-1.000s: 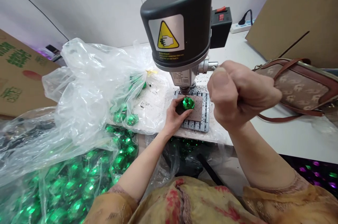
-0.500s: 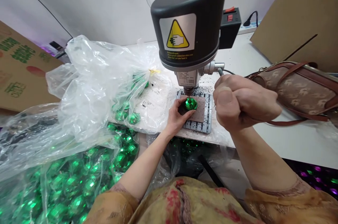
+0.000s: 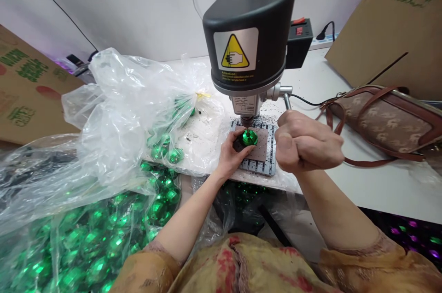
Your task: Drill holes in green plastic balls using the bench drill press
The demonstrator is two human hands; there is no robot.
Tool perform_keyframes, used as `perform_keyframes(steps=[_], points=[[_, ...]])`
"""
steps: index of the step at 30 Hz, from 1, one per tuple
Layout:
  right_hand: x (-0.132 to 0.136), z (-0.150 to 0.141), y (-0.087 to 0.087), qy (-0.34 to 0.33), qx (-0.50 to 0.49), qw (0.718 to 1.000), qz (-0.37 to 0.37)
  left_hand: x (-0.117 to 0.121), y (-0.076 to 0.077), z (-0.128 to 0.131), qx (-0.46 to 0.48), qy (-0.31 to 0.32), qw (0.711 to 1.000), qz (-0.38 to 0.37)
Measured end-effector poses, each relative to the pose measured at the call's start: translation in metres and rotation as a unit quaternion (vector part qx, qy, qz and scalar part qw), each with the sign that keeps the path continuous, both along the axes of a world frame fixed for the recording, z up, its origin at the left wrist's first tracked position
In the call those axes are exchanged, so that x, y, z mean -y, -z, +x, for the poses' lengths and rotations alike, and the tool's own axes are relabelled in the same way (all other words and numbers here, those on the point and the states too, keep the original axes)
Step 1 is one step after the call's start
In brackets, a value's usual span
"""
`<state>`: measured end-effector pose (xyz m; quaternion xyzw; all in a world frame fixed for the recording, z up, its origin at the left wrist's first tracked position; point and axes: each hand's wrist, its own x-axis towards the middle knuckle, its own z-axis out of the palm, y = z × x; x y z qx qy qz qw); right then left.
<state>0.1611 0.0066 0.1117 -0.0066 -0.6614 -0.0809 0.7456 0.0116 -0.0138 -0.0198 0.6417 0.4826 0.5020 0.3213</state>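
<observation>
A shiny green faceted ball sits on a brownish pad over the slotted metal base plate of a small drill press. Thumb and fingers of my left hand grip the ball from its left side. Right above it is the drill chuck, its bit meeting the top of the ball. My right hand is closed in a fist around the feed lever, whose grip end is hidden in the fingers. Dark shavings lie scattered around the base.
At left, a clear plastic bag spills toward many green faceted balls. Cardboard boxes flank the table. A brown handbag lies at right, near a power cable. Purple and green balls show at lower right.
My right hand, with the lever in it, has moved slightly left and down, and more of the lever shows. My left hand keeps the ball in place. The view has shifted a little.
</observation>
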Motion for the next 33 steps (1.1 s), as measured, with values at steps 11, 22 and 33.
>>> perform_keyframes(steps=[11,22,33], points=[[0.007,-0.014,-0.052,-0.006,-0.162,0.965,-0.206,0.009,-0.003,0.008,-0.015,-0.074,0.997,0.034],[0.014,-0.012,-0.061,0.011,-0.131,0.953,-0.274,0.118,0.046,-0.027,-0.435,0.245,0.804,0.322],[0.009,-0.009,-0.056,0.001,-0.137,0.954,-0.268,0.069,-0.016,-0.058,-0.312,0.063,0.861,0.396]])
